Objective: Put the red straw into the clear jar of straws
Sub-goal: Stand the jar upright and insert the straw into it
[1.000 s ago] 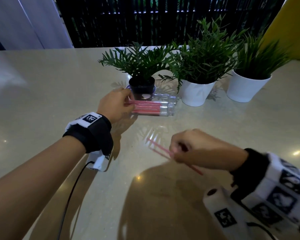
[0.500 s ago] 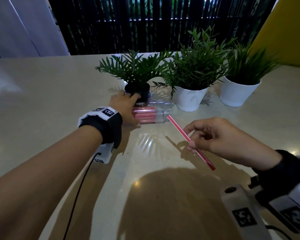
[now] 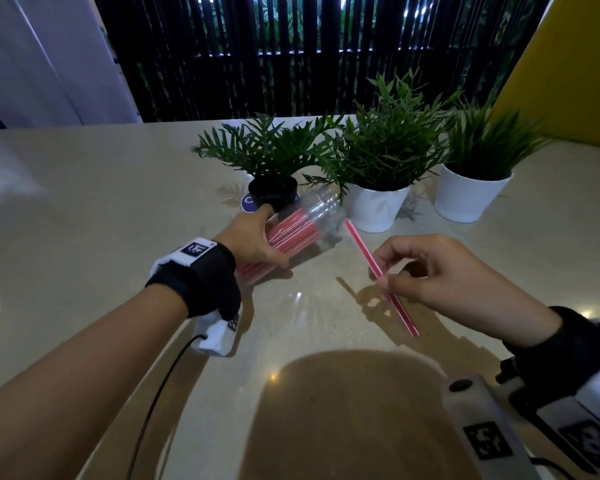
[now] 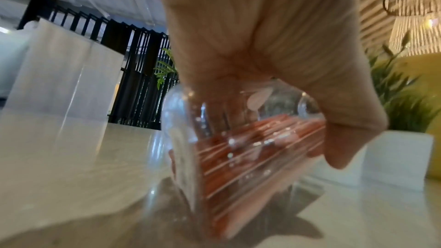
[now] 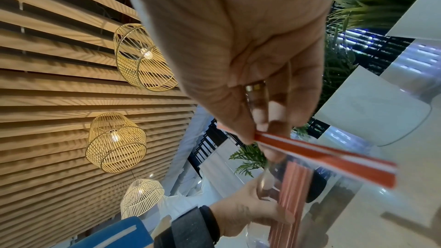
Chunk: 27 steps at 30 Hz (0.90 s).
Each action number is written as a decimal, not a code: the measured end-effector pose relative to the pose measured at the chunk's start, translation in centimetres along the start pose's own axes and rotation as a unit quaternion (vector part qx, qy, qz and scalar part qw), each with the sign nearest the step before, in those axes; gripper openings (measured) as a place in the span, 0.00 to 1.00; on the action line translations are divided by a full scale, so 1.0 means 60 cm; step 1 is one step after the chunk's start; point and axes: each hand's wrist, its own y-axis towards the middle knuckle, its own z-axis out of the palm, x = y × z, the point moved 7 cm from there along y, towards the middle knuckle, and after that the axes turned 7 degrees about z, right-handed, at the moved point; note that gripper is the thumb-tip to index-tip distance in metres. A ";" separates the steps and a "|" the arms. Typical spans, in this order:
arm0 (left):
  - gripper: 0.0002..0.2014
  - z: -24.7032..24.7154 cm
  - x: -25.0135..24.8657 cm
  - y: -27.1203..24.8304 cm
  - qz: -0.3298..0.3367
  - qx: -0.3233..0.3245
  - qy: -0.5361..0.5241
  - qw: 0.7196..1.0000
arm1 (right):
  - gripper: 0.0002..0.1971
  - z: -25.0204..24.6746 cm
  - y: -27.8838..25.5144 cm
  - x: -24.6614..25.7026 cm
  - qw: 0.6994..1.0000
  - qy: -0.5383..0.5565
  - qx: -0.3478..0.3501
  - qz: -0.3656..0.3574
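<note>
step: pre-insert. straw not yet in jar, tip just beside jar mouth end.
L hand [image 3: 253, 242]: wrapped round jar [image 3: 302, 230], thumb on near side, fingers over the far side. jar tilted, base end low near wrist, mouth end raised toward the plants, w/ a bundle of red straws inside.
R hand [image 3: 440, 271]: pinching straw [image 3: 381, 277] about mid-length btwn thumb + fingertips, other fingers loosely curled. straw held off the table [image 3: 84, 209], slanted, far tip pointing up-left at jar mouth.
next: prob swing far tip left to line up w/ jar axis, then slide in along the bundle. mouth looks narrow vs. a loose straw, so aim matters; a mid-length pinch leaves the tip free to wobble.
risk: tip catches rim or existing straw ends, could push bundle out.
hidden: jar opening itself not clear in any view, glare + clear plastic; can't tell if lid off. jar base behind L wrist in head view. L wrist view blurred, R wrist view shows straw end smeared.
bg: 3 potted plants [image 3: 388, 161] behind jar, well clear of R hand.
</note>
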 end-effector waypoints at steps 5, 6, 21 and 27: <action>0.35 -0.012 -0.043 -0.047 0.051 -0.080 -0.120 0.988 | 0.04 -0.033 -0.009 0.017 0.993 0.056 -0.096 -0.050; 0.36 -0.010 -0.051 -0.058 0.054 -0.087 -0.143 0.985 | 0.05 -0.039 -0.010 0.022 0.990 0.066 -0.111 -0.058; 0.34 0.022 -0.104 -0.128 0.113 -0.128 -0.295 0.940 | 0.09 -0.141 0.028 0.161 0.880 0.264 -0.323 -0.226; 0.33 0.022 -0.112 -0.134 0.107 -0.129 -0.319 0.933 | 0.11 -0.090 0.061 0.155 0.922 0.188 -0.283 -0.184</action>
